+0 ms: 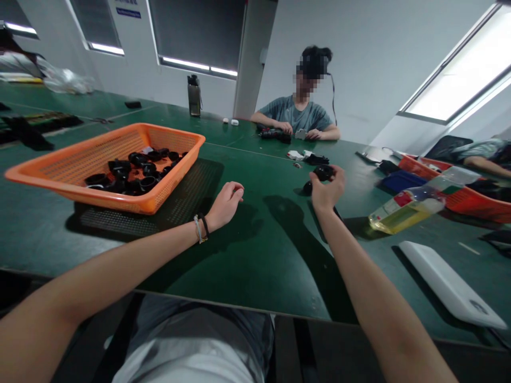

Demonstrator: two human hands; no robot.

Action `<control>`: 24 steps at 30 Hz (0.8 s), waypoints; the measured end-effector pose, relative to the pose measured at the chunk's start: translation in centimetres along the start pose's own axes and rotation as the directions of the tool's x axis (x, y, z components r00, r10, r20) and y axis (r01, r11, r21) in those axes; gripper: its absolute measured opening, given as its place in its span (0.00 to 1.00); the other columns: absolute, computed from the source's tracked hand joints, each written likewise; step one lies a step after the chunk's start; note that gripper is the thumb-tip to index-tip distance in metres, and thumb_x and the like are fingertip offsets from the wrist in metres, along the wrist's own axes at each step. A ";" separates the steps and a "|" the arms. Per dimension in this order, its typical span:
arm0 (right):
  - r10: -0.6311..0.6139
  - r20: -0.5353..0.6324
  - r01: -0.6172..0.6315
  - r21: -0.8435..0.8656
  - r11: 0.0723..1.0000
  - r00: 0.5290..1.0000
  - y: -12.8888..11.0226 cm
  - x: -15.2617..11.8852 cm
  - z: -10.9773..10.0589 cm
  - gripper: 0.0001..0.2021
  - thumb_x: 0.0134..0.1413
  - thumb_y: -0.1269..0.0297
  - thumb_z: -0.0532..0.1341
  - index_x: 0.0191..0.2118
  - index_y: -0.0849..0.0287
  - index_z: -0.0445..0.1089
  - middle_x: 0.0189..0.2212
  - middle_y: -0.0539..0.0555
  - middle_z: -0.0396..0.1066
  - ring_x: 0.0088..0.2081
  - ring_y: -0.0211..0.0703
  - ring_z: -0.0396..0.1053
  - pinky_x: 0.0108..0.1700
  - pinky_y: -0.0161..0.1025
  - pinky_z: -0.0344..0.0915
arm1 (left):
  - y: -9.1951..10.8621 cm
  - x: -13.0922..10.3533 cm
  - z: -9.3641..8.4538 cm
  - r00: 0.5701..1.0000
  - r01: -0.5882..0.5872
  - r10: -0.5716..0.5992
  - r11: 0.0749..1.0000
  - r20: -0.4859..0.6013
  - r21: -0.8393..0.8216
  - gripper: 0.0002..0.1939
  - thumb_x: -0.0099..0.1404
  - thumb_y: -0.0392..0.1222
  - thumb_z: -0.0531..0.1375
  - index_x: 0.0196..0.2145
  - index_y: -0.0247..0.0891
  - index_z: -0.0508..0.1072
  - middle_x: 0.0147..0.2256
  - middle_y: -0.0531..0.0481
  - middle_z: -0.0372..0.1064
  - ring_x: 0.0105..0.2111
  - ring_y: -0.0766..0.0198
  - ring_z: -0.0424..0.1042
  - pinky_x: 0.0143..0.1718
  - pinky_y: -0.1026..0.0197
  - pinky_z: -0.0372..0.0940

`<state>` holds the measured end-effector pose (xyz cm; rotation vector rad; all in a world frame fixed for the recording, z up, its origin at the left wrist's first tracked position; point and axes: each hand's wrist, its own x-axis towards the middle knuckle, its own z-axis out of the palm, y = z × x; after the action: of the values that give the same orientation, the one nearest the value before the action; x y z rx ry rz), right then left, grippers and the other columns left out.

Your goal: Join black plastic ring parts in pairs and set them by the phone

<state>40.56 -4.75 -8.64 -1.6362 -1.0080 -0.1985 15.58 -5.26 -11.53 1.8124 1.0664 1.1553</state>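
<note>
My right hand (329, 190) is over the table right of the middle, thumb and fingers closed around a small black rounded part (323, 172). Another black round piece (307, 187) shows just left of that thumb; whether it touches the hand I cannot tell. My left hand (225, 205), with bands on the wrist, hovers over the green table (247, 255) with its fingers curled in, and nothing shows in them. To its left stands an orange plastic basket (149, 205) holding several black ring-shaped parts (148, 184).
A tilted bottle of yellow liquid (411, 207) and a white power bank (451, 284) are right of my right arm. Orange and blue bins (403, 182) are beyond. Across the table, a person (305, 114) handles parts near a dark bottle (194, 96).
</note>
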 end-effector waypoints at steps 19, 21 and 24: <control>0.369 0.085 -0.340 -0.245 0.908 0.925 4.9 1.7 -0.5 0.30 0.40 0.74 0.57 0.54 0.63 0.55 0.49 0.64 0.63 0.53 0.54 0.61 0.55 0.51 0.56 | 0.5 -0.6 0.0 0.987 -0.144 0.132 0.979 0.090 0.146 0.10 0.64 0.41 0.46 0.35 0.35 0.65 0.34 0.48 0.61 0.33 0.64 0.66 0.36 0.58 0.63; 0.349 0.100 -0.316 -0.252 0.915 0.932 5.1 1.7 -0.5 0.29 0.39 0.73 0.57 0.53 0.61 0.57 0.47 0.62 0.64 0.51 0.52 0.62 0.54 0.51 0.57 | 0.6 -0.6 0.0 0.986 -0.155 0.142 0.976 0.091 0.155 0.10 0.64 0.40 0.46 0.35 0.35 0.65 0.34 0.48 0.61 0.33 0.64 0.66 0.38 0.58 0.63; 0.329 0.109 -0.292 -0.264 0.919 0.938 5.4 1.7 -0.4 0.29 0.37 0.72 0.58 0.51 0.58 0.58 0.45 0.60 0.66 0.48 0.52 0.65 0.52 0.52 0.59 | 0.6 -0.7 0.0 0.984 -0.164 0.150 0.973 0.094 0.160 0.09 0.64 0.40 0.46 0.35 0.36 0.65 0.35 0.48 0.61 0.33 0.64 0.66 0.39 0.58 0.63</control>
<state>45.56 -4.14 -11.37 -2.0387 -0.8433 0.0199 15.55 -6.14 -11.20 2.0897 1.0133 1.1000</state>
